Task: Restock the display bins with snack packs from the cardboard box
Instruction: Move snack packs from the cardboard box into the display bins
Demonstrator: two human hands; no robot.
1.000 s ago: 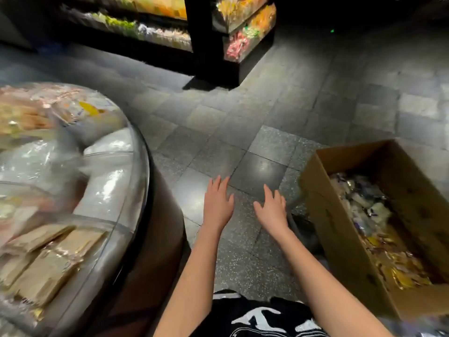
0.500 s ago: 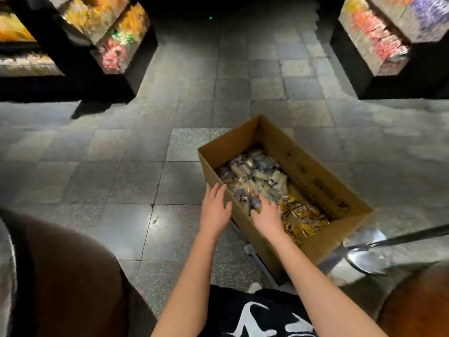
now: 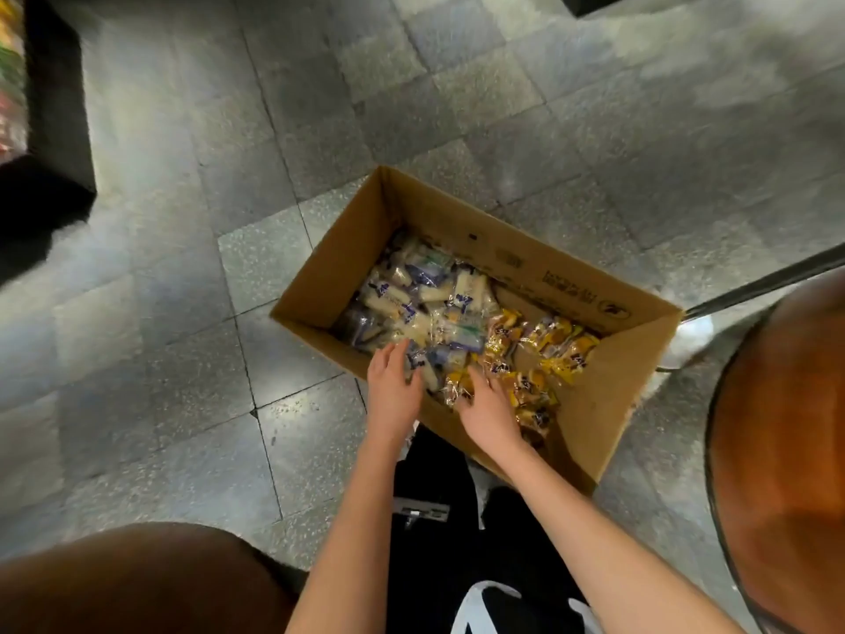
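An open cardboard box stands on the tiled floor in front of me. Pale snack packs with purple print fill its far left half, and yellow snack packs fill the near right half. My left hand reaches over the near rim with fingers spread, its tips on the pale packs. Beside it, my right hand lies with straight fingers on the packs where pale and yellow meet. Neither hand has closed round a pack.
A round brown display stand curves along the bottom left and another at the right edge. A dark shelf unit with coloured goods stands at the far left. A metal pole and its base lie behind the box.
The view has swung from the display bin down to the box. Both hands moved forward from above the floor, over the near rim and down onto the packs.
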